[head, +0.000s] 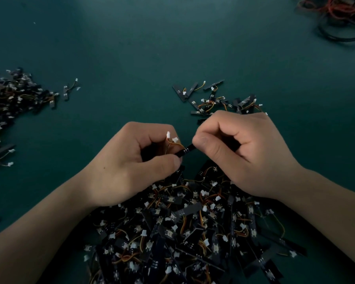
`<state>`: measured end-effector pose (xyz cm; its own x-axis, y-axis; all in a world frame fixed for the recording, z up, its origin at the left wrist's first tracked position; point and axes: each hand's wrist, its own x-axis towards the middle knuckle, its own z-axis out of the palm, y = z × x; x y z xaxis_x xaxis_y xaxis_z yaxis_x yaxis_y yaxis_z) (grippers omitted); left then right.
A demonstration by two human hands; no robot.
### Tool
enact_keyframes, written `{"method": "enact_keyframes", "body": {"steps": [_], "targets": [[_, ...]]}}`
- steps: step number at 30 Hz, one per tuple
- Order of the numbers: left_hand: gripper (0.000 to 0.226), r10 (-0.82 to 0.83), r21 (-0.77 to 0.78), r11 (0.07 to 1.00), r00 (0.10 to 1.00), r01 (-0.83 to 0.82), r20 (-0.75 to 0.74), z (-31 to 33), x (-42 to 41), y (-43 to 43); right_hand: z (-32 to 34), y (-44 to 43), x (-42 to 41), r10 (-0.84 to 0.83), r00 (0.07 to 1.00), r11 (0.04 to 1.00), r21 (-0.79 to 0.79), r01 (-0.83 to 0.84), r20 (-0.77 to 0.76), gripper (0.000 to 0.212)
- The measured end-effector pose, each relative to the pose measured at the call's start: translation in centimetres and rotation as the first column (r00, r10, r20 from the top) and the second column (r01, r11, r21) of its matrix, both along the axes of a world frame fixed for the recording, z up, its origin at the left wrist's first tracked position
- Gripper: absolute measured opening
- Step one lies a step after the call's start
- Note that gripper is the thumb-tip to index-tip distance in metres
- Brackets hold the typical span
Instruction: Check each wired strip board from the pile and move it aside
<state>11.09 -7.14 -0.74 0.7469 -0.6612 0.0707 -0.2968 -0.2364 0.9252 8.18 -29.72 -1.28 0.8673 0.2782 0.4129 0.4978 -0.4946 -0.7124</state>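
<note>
Nearest the camera lies the pile (182,232), a dense heap of black boards, orange and yellow leads and white plugs, spread under both forearms so that either hand can draw from it without reaching; it looks large, so I judge the checking far from finished.

Just above the pile's far edge the strip board (185,150) in hand is held clear of the heap, between the two hands; the left hand (131,160) has its fingers curled round the board's wires (175,144), its thumb pressed by the board's near end, and the white connectors (171,137) stick up out of the fist; the right hand (240,152) pinches the other end between thumb and forefinger, the remaining fingers folded in. Holding it at both ends probably steadies it for a look at board and leads.

Just beyond the right knuckles a loose scatter (215,99) of boards lies flat and apart from the pile; farther left sits a second heap (10,107) with a stray board (67,92) beside it; which of the two takes checked pieces I cannot tell.

Farthest, at the top right corner of the green table (131,48), lies a tangle of cables (340,15), well apart from the work.
</note>
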Motion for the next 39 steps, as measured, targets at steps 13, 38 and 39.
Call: {"method": "enact_keyframes", "body": {"steps": [13, 38, 39], "targets": [[0.029, 0.090, -0.098, 0.992, 0.995, -0.084, 0.053, -0.39, -0.08, -0.31, 0.16, -0.19, -0.06, 0.055, 0.991, 0.995, 0.085, -0.045, -0.124, 0.024], [0.015, 0.141, -0.083, 0.987, 0.989, -0.138, 0.038, -0.49, -0.17, -0.11, 0.18, -0.47, 0.01, 0.057, 0.985, 0.993, 0.116, -0.038, -0.161, 0.026], [0.016, 0.152, -0.088, 0.985, 0.988, -0.149, 0.025, -0.49, -0.14, -0.13, 0.15, -0.45, -0.01, 0.053, 0.987, 0.992, 0.118, -0.035, -0.153, 0.024]]}}
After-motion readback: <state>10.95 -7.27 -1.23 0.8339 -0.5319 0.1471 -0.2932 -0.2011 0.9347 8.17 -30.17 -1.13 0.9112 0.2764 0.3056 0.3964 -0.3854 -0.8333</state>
